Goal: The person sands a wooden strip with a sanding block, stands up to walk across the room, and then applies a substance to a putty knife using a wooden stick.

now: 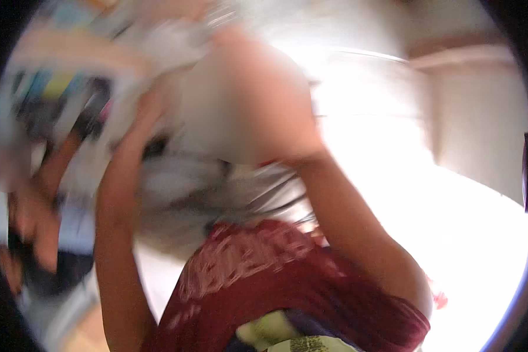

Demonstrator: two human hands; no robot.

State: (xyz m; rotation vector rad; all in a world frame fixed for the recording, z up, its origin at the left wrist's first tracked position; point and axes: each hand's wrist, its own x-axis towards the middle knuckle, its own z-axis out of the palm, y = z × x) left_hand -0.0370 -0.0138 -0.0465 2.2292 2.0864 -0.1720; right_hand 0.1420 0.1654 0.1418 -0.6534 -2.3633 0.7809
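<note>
The whole view is smeared by motion. My right hand point(278, 102) reaches up and forward near the middle, in front of a pale grey area whose kind I cannot make out. Its fingers are blurred, so what it holds, if anything, does not show. My left hand point(155, 102) is farther left, beside whitish-grey material, and its fingers are smeared too. Below the hands lies a heap of grey and white material point(188, 182) with dark lines across it. My maroon shirt point(258, 264) with pale lettering fills the lower middle.
At the left edge is another person point(35, 217), blurred, with bare limbs and dark clothing. Dark and coloured items point(58, 94) lie at the upper left. A pale wall point(475, 111) stands at the right, beside a very bright, overexposed area.
</note>
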